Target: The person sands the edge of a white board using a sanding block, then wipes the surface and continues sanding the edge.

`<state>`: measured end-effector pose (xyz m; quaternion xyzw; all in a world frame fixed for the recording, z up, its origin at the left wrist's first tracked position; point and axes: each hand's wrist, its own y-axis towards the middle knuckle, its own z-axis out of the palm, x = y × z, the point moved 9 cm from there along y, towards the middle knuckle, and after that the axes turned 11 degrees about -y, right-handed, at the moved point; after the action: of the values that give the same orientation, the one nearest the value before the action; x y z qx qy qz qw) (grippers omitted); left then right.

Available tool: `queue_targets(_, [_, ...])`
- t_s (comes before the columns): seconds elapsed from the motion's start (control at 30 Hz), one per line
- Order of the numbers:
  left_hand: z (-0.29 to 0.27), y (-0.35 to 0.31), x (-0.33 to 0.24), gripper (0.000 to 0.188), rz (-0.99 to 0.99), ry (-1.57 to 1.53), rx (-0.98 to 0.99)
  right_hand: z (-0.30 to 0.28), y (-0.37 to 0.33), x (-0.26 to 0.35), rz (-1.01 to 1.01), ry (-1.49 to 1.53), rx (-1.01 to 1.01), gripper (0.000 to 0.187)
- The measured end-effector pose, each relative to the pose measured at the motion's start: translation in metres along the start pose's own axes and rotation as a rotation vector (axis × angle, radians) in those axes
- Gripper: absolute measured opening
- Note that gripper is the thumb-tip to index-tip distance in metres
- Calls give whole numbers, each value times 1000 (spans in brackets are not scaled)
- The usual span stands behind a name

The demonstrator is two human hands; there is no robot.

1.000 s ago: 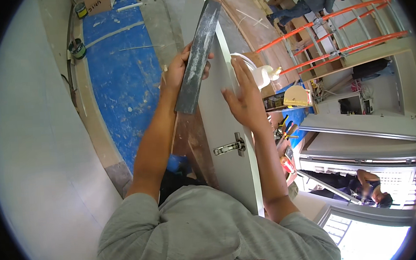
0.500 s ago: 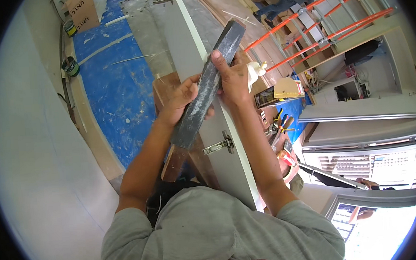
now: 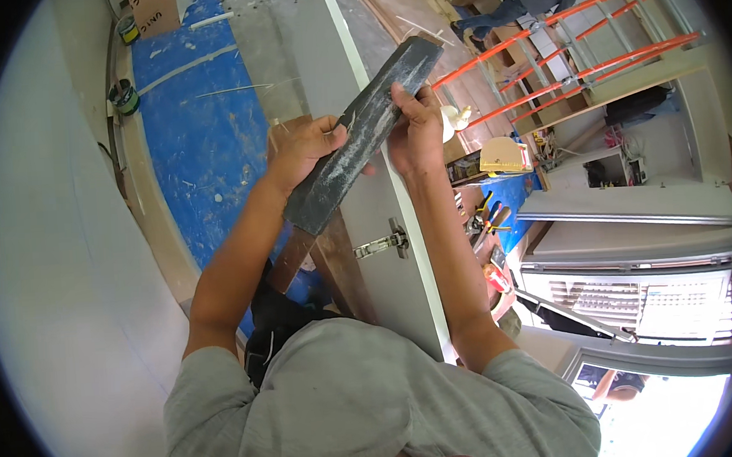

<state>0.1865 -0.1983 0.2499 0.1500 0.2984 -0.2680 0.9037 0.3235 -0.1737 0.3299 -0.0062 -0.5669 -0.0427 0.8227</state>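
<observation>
Blue floor sheet (image 3: 195,168), bright window (image 3: 679,415)

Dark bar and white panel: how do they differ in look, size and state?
The dark bar is dark grey with whitish streaks; the white panel is plain white. The dark bar is much shorter than the white panel. The dark bar is gripped by the left hand and right hand, while the white panel carries metal hinges. Both are elongated.

We are noting dark grey with streaky whitish smears on the block (image 3: 367,138); pale grey, white-edged, on the panel (image 3: 400,298). We are also logging blue with pale flecks on the floor sheet (image 3: 189,143), orange rails on the ladder (image 3: 575,77), and muted grey-green on the shirt (image 3: 334,390).
</observation>
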Motion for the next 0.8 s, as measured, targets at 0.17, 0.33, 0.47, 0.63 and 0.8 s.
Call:
queue_targets(0.17, [7,-2,6,53,-73,-255,88,14,-9,8,-50,-25,84,38])
queue_targets(0.33, [8,-2,21,56,-218,-505,277,9,-3,-2,-30,50,241,44])
queue_targets(0.47, [6,10,18,51,-185,-419,183,3,2,0,-83,-41,181,53])
queue_targets(0.63, [7,23,-1,53,-49,-150,30,9,2,11,-244,-299,80,75])
queue_targets(0.8, [16,7,-34,67,227,637,-151,-2,9,4,-16,-254,26,37])
